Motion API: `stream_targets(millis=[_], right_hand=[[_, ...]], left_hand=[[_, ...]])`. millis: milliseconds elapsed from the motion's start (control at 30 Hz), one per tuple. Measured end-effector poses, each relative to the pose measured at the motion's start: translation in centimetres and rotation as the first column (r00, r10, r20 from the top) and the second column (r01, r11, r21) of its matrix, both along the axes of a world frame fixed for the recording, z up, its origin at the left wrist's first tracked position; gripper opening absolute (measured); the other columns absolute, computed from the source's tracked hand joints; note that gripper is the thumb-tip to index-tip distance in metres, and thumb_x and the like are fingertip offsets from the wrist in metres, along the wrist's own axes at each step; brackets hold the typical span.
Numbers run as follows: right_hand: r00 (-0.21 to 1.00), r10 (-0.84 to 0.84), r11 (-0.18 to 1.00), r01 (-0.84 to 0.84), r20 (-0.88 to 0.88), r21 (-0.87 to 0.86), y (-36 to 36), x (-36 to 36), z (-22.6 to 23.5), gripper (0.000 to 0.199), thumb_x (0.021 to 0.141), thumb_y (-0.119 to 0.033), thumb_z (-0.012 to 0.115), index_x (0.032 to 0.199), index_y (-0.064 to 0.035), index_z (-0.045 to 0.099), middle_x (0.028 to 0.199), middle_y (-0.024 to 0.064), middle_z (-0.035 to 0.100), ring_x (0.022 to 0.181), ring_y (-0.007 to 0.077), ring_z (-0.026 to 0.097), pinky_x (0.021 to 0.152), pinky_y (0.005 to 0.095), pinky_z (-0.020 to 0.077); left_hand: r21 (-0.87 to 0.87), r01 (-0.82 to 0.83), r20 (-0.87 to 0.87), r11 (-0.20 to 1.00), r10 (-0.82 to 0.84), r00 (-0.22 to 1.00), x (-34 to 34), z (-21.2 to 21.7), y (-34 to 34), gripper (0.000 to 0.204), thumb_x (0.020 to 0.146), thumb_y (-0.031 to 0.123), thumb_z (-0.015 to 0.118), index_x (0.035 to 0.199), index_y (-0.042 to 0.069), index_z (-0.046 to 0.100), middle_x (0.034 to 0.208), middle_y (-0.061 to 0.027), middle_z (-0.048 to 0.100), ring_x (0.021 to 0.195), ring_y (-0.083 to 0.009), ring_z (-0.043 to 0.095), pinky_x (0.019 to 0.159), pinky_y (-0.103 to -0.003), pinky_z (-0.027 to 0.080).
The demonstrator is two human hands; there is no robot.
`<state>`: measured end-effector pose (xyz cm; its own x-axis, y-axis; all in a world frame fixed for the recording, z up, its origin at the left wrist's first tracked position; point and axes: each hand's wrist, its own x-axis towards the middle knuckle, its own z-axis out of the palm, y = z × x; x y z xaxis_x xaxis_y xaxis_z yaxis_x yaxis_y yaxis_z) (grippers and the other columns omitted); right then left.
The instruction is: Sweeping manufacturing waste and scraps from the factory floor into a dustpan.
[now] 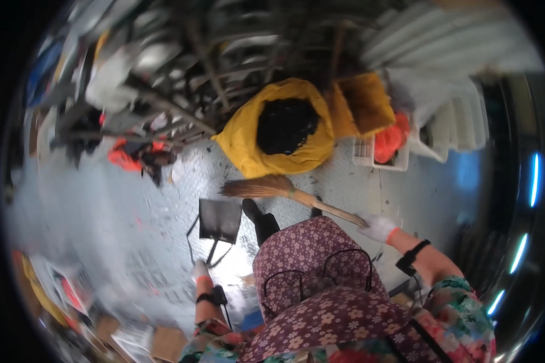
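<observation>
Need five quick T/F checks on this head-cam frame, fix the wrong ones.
1. The right hand holds a broom by its handle. True.
2. The left hand is empty. False: it holds a black dustpan by its handle.
3. The yellow bag gapes open, showing something black inside. True.
4. The broom's bristles point to the picture's right. False: they point to its left.
5. A white crate with something orange-red in it stands right of the yellow bag. True.
6. The apron is plain blue. False: it is purplish with a flower print.
</observation>
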<state>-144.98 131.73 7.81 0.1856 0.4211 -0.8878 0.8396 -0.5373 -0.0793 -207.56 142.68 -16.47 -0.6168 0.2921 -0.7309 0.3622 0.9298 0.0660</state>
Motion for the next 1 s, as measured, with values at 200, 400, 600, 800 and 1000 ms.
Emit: stream_targets(millis=[200,400,600,800,1000], right_hand=[[0.875,-0.437,0.886,0.459,0.209,-0.067,-25.9,4.4,5.1,0.043,0.092,-0.037,0.058,0.13,-0.0158,0.062,0.111,0.0199,0.071,0.103,0.0396,0.068,0.087,0.0477,0.0542],[0.216,-0.904,0.31,0.926,0.368,0.218,-60.4,-4.2,3.6,0.033,0.087,-0.022,0.057,0.114,-0.0059,0.066,0.091,0.0208,0.072,0.084,0.0362,0.072,0.074,0.047,0.057],[-0.501,-0.865,-0.481,0.845,0.031,0.236,-71.4,0.4,8.5,0.036,0.084,-0.021,0.063,0.116,-0.0042,0.065,0.08,0.0161,0.069,0.063,0.0262,0.068,0.053,0.0406,0.0545],[-0.501,-0.812,-0.584,0.718,-0.301,0.379,-74.9,22.5,8.1,0.056,0.086,-0.036,0.068,0.131,-0.0043,0.059,0.082,0.0171,0.07,0.07,0.0299,0.069,0.064,0.0423,0.0548],[-0.531,-0.833,-0.485,0.836,0.158,0.256,-83.4,29.7,3.1,0.058,0.092,-0.06,0.055,0.119,-0.0109,0.071,0.114,0.025,0.07,0.112,0.0373,0.066,0.094,0.0471,0.0504]], left_hand=[[0.229,0.897,0.202,0.378,-0.92,0.336,27.2,3.1,10.6,0.046,0.093,0.028,0.051,0.114,-0.009,0.067,0.114,-0.0197,0.07,0.099,-0.0298,0.066,0.081,-0.043,0.051],[0.473,0.879,0.128,-0.064,-0.982,-0.14,56.5,9.7,-2.0,0.041,0.093,0.025,0.051,0.111,-0.007,0.069,0.108,-0.0172,0.07,0.093,-0.0277,0.063,0.078,-0.042,0.05],[0.479,0.859,-0.013,-0.179,-0.98,-0.196,66.7,17.9,-10.1,0.037,0.094,0.023,0.051,0.107,-0.005,0.071,0.102,-0.0147,0.07,0.088,-0.0257,0.061,0.075,-0.04,0.048],[0.402,0.897,-0.131,-0.182,-0.981,-0.14,72.5,26.5,-12.6,0.033,0.094,0.021,0.052,0.103,-0.003,0.073,0.096,-0.0122,0.069,0.082,-0.0236,0.058,0.072,-0.038,0.047],[0.803,0.563,0.229,0.197,-0.973,0.014,104.6,35.9,-23.6,0.021,0.082,0.012,0.062,0.08,-0.009,0.063,0.066,-0.0023,0.053,0.059,-0.013,0.047,0.054,-0.032,0.04]])
